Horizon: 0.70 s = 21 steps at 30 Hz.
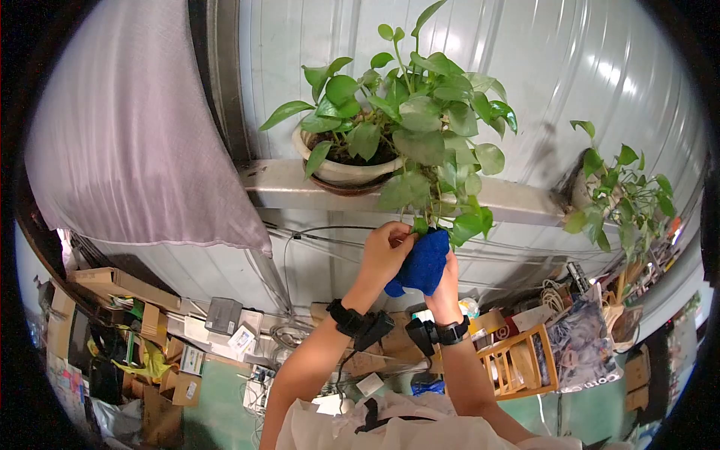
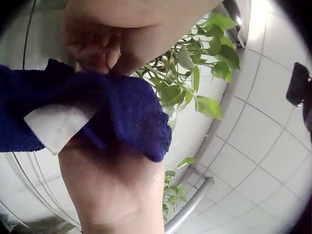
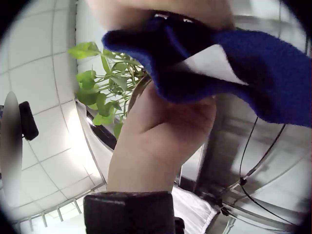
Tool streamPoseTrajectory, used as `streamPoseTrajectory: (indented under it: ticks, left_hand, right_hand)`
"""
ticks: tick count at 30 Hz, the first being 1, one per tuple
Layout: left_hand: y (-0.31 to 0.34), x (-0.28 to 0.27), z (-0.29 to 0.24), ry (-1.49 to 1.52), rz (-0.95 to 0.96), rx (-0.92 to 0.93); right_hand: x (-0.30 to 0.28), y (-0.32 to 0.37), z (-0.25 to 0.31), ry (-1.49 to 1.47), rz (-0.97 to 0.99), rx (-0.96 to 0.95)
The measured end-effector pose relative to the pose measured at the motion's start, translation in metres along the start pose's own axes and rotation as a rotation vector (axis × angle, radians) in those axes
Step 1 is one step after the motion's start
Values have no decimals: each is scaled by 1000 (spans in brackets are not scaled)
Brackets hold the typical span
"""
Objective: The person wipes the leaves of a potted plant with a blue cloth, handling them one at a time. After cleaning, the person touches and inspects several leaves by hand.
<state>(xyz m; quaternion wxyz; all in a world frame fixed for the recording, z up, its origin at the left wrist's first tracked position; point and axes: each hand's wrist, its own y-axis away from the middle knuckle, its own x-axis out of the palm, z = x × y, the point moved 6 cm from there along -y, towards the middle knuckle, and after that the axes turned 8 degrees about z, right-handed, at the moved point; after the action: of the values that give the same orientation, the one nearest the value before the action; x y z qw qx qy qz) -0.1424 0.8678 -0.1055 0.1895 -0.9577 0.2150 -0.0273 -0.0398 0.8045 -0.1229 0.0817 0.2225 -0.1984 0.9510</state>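
The blue cloth (image 1: 421, 262) hangs between your two raised hands, just below the trailing leaves of the plant (image 1: 420, 112) and touching the lowest of them. Your left hand (image 1: 386, 251) is at the cloth's upper left edge, with its fingers curled in a closed grip on the fabric. A small leaf sits right at those fingertips, but you cannot tell whether it is pinched in with the cloth.

Your right hand (image 1: 448, 279) is under and behind the cloth on its right side. Only the edge of that hand shows from the head. In the right wrist view the cloth covers the fingers, so you cannot tell whether that grip is open or closed. The left wrist view is much the same, with fabric lying across the palm and hiding much of the hand. A white label (image 2: 58, 124) is sewn to the cloth.

The plant grows in a pale pot (image 1: 337, 171) on a ledge (image 1: 277, 184) against the wall. A second plant (image 1: 626, 195) stands further right on the ledge, half lost in the picture's dark rim. A grey sheet (image 1: 127, 127) hangs at the upper left.

Far below are cardboard boxes (image 1: 112, 283) and a wooden rack (image 1: 525, 364). The clutter around them is too small to make out.
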Motion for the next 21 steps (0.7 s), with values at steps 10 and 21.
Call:
streamPoseTrajectory:
  ticks: [10, 21]
  left_hand:
    - [-6, -5, 12, -16, 40, -5]
    - [-11, -12, 29, -135, 96, -49]
  right_hand:
    - [0, -15, -8, 17, -34, 85]
    - [10, -28, -22, -179, -135, 84]
